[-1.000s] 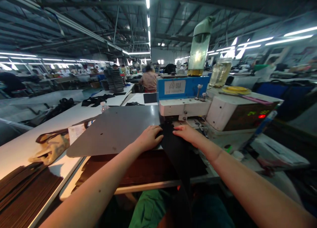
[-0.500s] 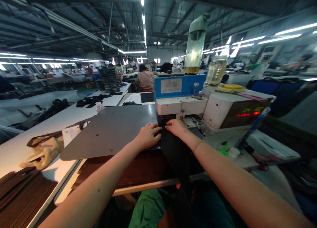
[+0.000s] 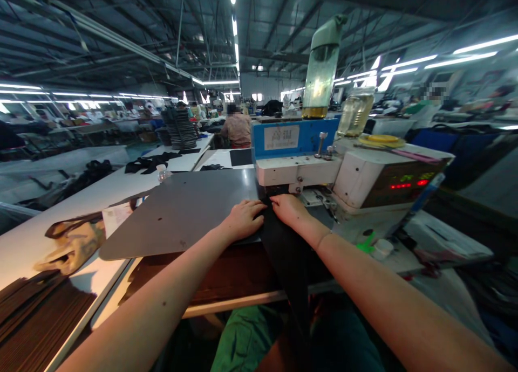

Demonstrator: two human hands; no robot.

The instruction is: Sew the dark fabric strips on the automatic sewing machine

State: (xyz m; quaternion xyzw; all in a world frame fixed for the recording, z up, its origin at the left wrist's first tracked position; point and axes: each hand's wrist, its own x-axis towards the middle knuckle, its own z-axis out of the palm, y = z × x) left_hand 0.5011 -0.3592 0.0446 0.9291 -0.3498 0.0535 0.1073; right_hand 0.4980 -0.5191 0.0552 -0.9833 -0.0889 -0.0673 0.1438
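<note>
A long black fabric strip (image 3: 285, 253) runs from under the head of the sewing machine (image 3: 295, 172) down over the table edge towards my lap. At the strip's left edge, beside the machine head, my left hand (image 3: 245, 219) is closed on the fabric, resting on the grey metal plate (image 3: 194, 205). Opposite it, my right hand (image 3: 288, 209) pinches the right edge with bent fingers. The fabric under the fingertips and the needle area are partly hidden.
A control box (image 3: 388, 178) with lit red digits stands right, a yellow lid (image 3: 380, 140) on top. A bottle (image 3: 321, 81) and a jar (image 3: 356, 113) stand on the machine. Brown pieces (image 3: 40, 312) are stacked left. A person (image 3: 237, 128) sits ahead.
Both hands stay almost in place at the machine head. The hanging part of the black strip has shifted slightly, and the camera view has moved a little.
</note>
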